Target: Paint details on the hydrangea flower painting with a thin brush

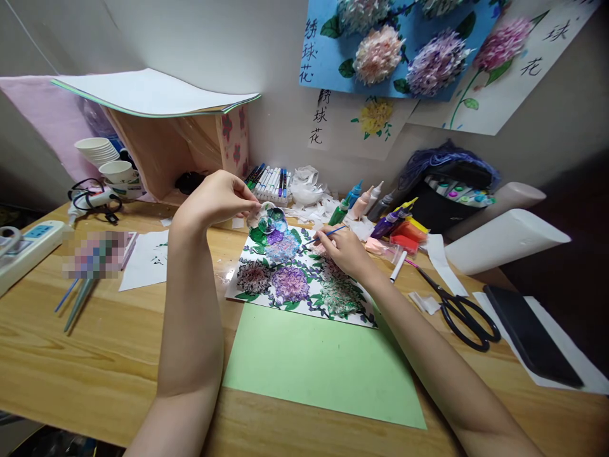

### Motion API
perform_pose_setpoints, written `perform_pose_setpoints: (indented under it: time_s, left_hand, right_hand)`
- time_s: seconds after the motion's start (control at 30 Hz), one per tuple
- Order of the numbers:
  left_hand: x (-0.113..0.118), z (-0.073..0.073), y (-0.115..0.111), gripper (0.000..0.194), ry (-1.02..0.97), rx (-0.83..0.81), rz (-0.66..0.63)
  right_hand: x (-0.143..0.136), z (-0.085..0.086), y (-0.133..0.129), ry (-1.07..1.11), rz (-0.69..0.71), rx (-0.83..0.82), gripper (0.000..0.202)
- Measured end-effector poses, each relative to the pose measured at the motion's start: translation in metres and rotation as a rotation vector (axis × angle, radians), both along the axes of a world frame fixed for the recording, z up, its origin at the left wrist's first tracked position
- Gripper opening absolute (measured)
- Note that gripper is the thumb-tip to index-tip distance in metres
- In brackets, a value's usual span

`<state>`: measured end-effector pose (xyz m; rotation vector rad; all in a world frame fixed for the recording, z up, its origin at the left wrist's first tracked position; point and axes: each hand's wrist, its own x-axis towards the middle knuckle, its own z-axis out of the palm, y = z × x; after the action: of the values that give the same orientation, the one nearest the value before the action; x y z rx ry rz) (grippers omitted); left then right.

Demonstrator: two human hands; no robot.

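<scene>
Several textured purple, pink, green blossoms [290, 284] on painting [267, 298]; left hand [223, 195] pinches palette [267, 222], right hand [345, 251] grips paintbrush [337, 229].

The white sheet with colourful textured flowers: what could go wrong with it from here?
The left hand holds a clear, paint-smeared plastic palette over the far left part of the white sheet; tilting it might cause drips.

The right hand, gripping a thin blue brush, is close over the textured flowers, so it could smudge anything wet.

A green plastic squeeze bottle beyond the sheet might get knocked over.
</scene>
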<state>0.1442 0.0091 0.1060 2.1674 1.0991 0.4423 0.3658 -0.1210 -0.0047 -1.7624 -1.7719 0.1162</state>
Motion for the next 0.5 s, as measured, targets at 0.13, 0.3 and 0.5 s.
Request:
perform_pose_setpoints:
  time_s: [0.13, 0.3, 0.5]
  left_hand:
    - [0.0, 0.0, 0.001, 0.02, 0.011, 0.013, -0.008]
    - [0.0, 0.0, 0.002, 0.021, 0.024, 0.018, -0.004]
    - [0.002, -0.003, 0.004, 0.021, 0.032, 0.021, -0.026]
  right_hand:
    - [0.0, 0.0, 0.0, 0.014, -0.008, 0.015, 0.035]
    - [0.001, -0.001, 0.0, 0.013, -0.009, -0.006, 0.036]
    - [-0.006, 0.02, -0.01, 0.168, -0.091, 0.239, 0.029]
